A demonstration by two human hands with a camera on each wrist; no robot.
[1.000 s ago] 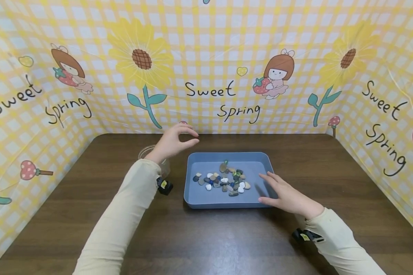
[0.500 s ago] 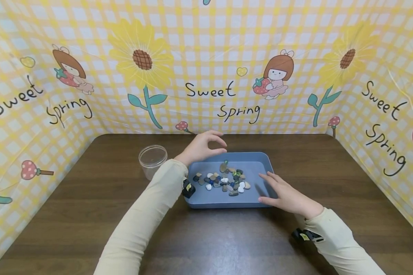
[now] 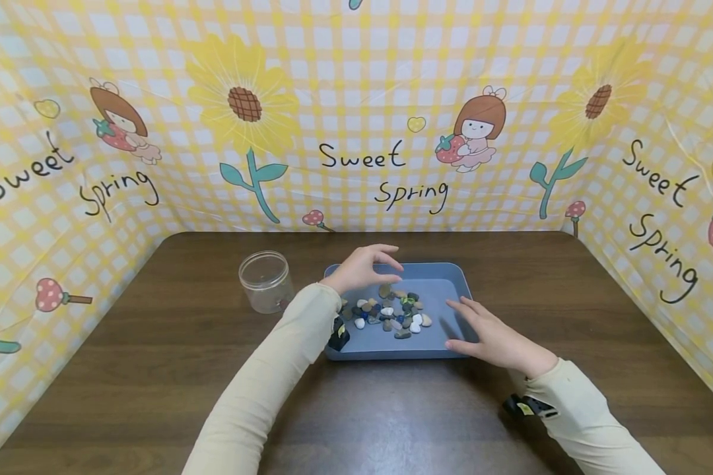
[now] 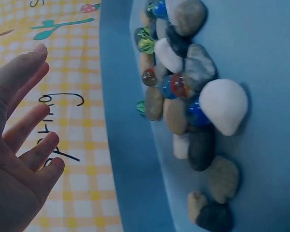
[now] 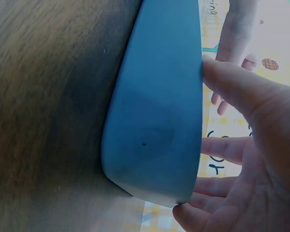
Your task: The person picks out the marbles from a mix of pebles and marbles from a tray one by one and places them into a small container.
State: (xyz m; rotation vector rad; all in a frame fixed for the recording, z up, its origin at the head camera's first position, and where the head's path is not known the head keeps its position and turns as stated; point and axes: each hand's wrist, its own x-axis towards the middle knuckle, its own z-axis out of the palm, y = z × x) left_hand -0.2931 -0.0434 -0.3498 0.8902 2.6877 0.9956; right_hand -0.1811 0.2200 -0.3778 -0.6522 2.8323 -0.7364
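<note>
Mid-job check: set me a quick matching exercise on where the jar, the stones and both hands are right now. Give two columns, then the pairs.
Column one
1. Jar
2. Stones
3. Left hand
4. Right hand

Column two
A. At the right edge of the tray
B. Lying clustered inside the tray
C. Raised over the tray's far left part, holding nothing
D. Standing on the table, left of the tray

Pairs: 1-D, 2-B, 3-C, 4-A
</note>
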